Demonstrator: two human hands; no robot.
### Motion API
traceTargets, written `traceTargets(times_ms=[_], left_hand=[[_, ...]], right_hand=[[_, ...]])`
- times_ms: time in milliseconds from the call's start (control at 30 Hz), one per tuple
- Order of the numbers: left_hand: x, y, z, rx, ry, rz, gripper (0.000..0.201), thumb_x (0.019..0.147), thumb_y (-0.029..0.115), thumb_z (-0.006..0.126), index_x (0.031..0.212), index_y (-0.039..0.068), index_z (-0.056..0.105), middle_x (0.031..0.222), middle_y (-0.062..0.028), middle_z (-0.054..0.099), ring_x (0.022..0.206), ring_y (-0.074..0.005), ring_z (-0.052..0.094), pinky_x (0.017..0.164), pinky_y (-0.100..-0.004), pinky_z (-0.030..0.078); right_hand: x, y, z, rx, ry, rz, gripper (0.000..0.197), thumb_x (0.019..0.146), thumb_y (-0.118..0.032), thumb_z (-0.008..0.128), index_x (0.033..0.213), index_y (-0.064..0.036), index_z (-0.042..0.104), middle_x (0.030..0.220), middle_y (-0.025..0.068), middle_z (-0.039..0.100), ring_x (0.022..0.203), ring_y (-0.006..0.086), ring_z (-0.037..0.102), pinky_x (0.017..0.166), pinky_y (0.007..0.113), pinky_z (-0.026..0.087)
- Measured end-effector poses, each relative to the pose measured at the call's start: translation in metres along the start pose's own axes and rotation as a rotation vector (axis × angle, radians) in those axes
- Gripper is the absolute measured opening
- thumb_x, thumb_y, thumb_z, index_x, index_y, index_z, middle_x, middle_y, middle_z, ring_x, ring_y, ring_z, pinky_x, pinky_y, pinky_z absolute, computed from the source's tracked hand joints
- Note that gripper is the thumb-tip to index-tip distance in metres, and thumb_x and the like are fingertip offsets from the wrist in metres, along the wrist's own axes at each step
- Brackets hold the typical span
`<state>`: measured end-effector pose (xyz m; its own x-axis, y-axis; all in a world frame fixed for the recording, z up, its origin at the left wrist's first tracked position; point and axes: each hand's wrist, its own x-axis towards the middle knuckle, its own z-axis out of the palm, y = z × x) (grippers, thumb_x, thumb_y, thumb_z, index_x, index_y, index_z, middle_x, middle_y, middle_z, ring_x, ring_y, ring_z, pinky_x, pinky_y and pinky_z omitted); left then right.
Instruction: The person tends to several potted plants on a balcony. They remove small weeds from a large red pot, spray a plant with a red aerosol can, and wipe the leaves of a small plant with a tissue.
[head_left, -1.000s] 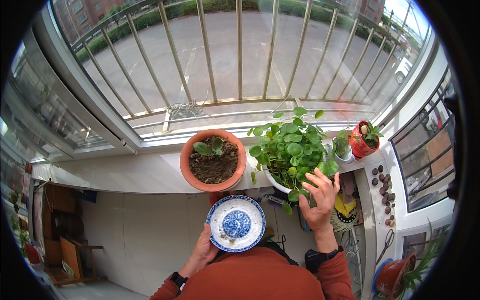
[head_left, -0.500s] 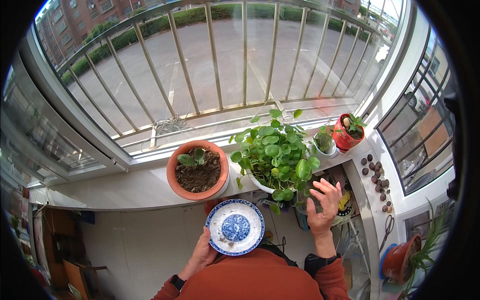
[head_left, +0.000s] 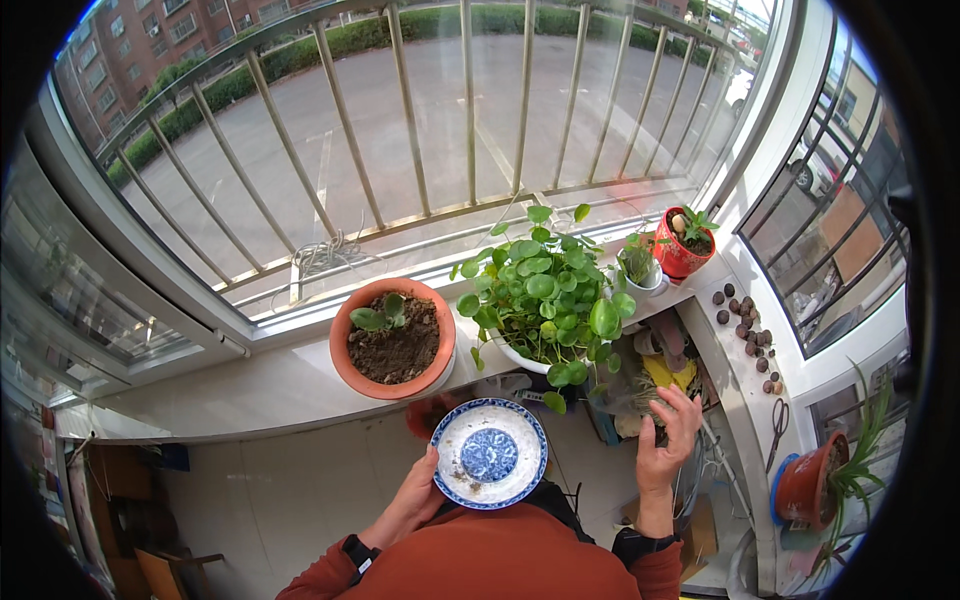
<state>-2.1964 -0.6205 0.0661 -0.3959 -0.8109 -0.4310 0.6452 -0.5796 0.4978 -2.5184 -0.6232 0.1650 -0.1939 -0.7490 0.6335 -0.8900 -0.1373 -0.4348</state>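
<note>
My left hand [head_left: 413,492] grips the left rim of a blue-and-white plate [head_left: 515,440], which has crumbs of soil on it, just in front of my body. To the right, my right hand [head_left: 671,440] is raised with nothing in it, its fingers apart and slightly curled. Beyond the plate stands a terracotta pot [head_left: 340,357] of dark soil with a small seedling [head_left: 378,316]. A leafy round-leaved plant [head_left: 545,290] in a white pot [head_left: 524,362] is nearest to the right hand on the sill.
A small white pot [head_left: 655,280] and a red pot [head_left: 683,262] stand at the sill's corner. Several round brown nuts [head_left: 745,328] and a pair of scissors [head_left: 778,430] lie on the right ledge. A reddish-brown pot [head_left: 808,488] with a spiky plant stands nearer. Metal railings [head_left: 470,110] run outside the window.
My right hand has moved down and slightly right, away from the leafy plant. The plate has shifted a little to the right in the picture, still in my left hand. The view has turned slightly.
</note>
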Motion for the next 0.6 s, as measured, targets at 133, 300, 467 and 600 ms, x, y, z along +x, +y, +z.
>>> traceTargets(times_ms=[133,300,467,600], left_hand=[[0.0,-0.003,0.003,0.039,-0.045,-0.063,0.063,0.097,0.048,0.045,0.139,0.002,0.037,0.134,-0.0124,0.051,0.12,-0.0232,0.052,0.103,-0.0421,0.042],[-0.007,-0.02,0.013,0.12,-0.076,-0.121,0.065,0.096,0.051,0.045,0.14,0.003,0.037,0.136,-0.0122,0.05,0.122,-0.0236,0.051,0.104,-0.0421,0.04],[-0.013,-0.049,0.026,0.218,-0.187,-0.206,0.061,0.098,0.047,0.042,0.14,0.003,0.036,0.137,-0.0118,0.049,0.121,-0.0234,0.052,0.103,-0.0417,0.041],[-0.016,-0.092,0.047,0.339,-0.373,-0.369,0.063,0.098,0.05,0.039,0.143,0.006,0.032,0.14,-0.0123,0.045,0.125,-0.0261,0.048,0.106,-0.0449,0.038]], right_hand=[[-0.019,0.002,-0.018,-0.05,0.011,0.023,0.017,0.077,-0.008,0.06,0.094,-0.0057,0.061,0.111,0.0089,0.062,0.112,0.0302,0.056,0.109,0.053,0.024],[-0.047,0.009,-0.049,-0.132,0.032,0.037,0.016,0.082,-0.007,0.058,0.097,-0.0044,0.061,0.113,0.0105,0.061,0.114,0.0315,0.055,0.109,0.054,0.025],[-0.106,0.018,-0.107,-0.144,0.165,0.207,0.019,0.081,-0.002,0.057,0.1,0.0003,0.06,0.115,0.014,0.061,0.107,0.0332,0.056,0.102,0.047,0.037],[-0.198,0.018,-0.187,-0.182,0.362,0.489,0.03,0.079,-0.002,0.059,0.109,0.0001,0.059,0.115,0.014,0.06,0.107,0.03,0.057,0.099,0.039,0.041]])
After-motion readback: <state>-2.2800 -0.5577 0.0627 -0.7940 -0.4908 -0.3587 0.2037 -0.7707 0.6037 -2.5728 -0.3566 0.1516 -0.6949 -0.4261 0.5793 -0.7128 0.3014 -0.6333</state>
